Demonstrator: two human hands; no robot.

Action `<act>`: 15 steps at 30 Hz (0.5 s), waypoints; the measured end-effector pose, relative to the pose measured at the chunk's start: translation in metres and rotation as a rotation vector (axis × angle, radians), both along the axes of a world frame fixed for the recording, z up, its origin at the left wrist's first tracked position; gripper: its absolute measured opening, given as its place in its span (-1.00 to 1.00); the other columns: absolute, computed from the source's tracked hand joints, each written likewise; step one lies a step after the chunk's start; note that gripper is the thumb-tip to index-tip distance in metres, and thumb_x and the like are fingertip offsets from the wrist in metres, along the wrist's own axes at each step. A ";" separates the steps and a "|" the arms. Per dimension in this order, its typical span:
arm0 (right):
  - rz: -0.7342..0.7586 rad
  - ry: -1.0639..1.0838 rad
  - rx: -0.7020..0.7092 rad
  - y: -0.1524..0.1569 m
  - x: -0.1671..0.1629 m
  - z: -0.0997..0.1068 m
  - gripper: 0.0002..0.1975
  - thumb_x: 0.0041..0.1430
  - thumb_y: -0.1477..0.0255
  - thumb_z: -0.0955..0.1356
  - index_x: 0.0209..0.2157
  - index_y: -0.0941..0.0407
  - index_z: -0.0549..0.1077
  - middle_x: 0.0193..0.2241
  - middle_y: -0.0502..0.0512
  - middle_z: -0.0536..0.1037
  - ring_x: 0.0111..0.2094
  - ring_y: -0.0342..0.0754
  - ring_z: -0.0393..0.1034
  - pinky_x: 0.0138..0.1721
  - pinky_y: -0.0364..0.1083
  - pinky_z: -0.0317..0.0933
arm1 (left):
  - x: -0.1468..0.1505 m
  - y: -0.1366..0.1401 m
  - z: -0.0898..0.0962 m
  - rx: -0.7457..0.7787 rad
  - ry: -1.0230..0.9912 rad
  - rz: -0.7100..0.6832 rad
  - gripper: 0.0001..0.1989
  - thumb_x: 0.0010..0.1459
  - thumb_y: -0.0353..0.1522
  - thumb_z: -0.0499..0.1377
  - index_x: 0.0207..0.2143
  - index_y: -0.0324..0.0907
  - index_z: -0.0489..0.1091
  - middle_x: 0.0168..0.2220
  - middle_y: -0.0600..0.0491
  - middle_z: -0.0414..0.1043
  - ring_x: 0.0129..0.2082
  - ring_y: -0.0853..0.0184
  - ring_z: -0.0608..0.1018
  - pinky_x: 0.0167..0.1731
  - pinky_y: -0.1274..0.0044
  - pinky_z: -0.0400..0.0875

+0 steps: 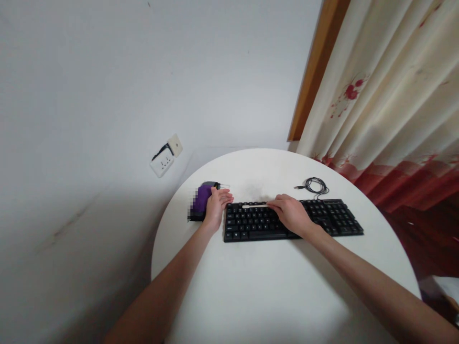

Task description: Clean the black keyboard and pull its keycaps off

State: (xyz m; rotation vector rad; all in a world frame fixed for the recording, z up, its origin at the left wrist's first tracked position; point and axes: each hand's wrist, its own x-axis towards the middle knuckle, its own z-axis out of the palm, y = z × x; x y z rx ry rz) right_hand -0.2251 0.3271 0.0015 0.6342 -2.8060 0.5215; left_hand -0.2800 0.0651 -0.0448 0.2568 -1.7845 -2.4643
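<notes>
A black keyboard [263, 234] lies across the table. My right hand [292, 215] is over its middle, fingers pinched on a slim white toothbrush-like stick [254, 206]. The stick points left along the keyboard's top row of keys; its bristles, if any, are too small to make out. At the keyboard's left end rests my left hand [215, 208], its fingers stretched out against the upper left corner and holding nothing. Just left of that hand sits a purple and black item [203, 197], partly blurred out, whose kind I cannot tell.
The round white table [258, 286] stands close to a white wall with a socket [163, 163]. A coiled black cable [315, 185] with a USB plug lies behind the keyboard. A patterned curtain [387, 95] hangs at the right. Grey smudges show on the tabletop behind the keyboard.
</notes>
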 end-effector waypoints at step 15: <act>-0.098 0.079 -0.199 0.021 0.004 -0.015 -0.74 0.32 0.35 0.30 -0.20 0.05 0.65 -0.30 0.14 0.51 -0.25 0.02 0.39 -0.13 -0.01 0.25 | 0.002 0.002 0.002 -0.065 0.017 -0.015 -0.34 0.22 0.15 -0.03 -0.33 -0.27 0.48 -0.38 -0.10 0.52 -0.36 0.27 0.58 -0.19 0.43 0.46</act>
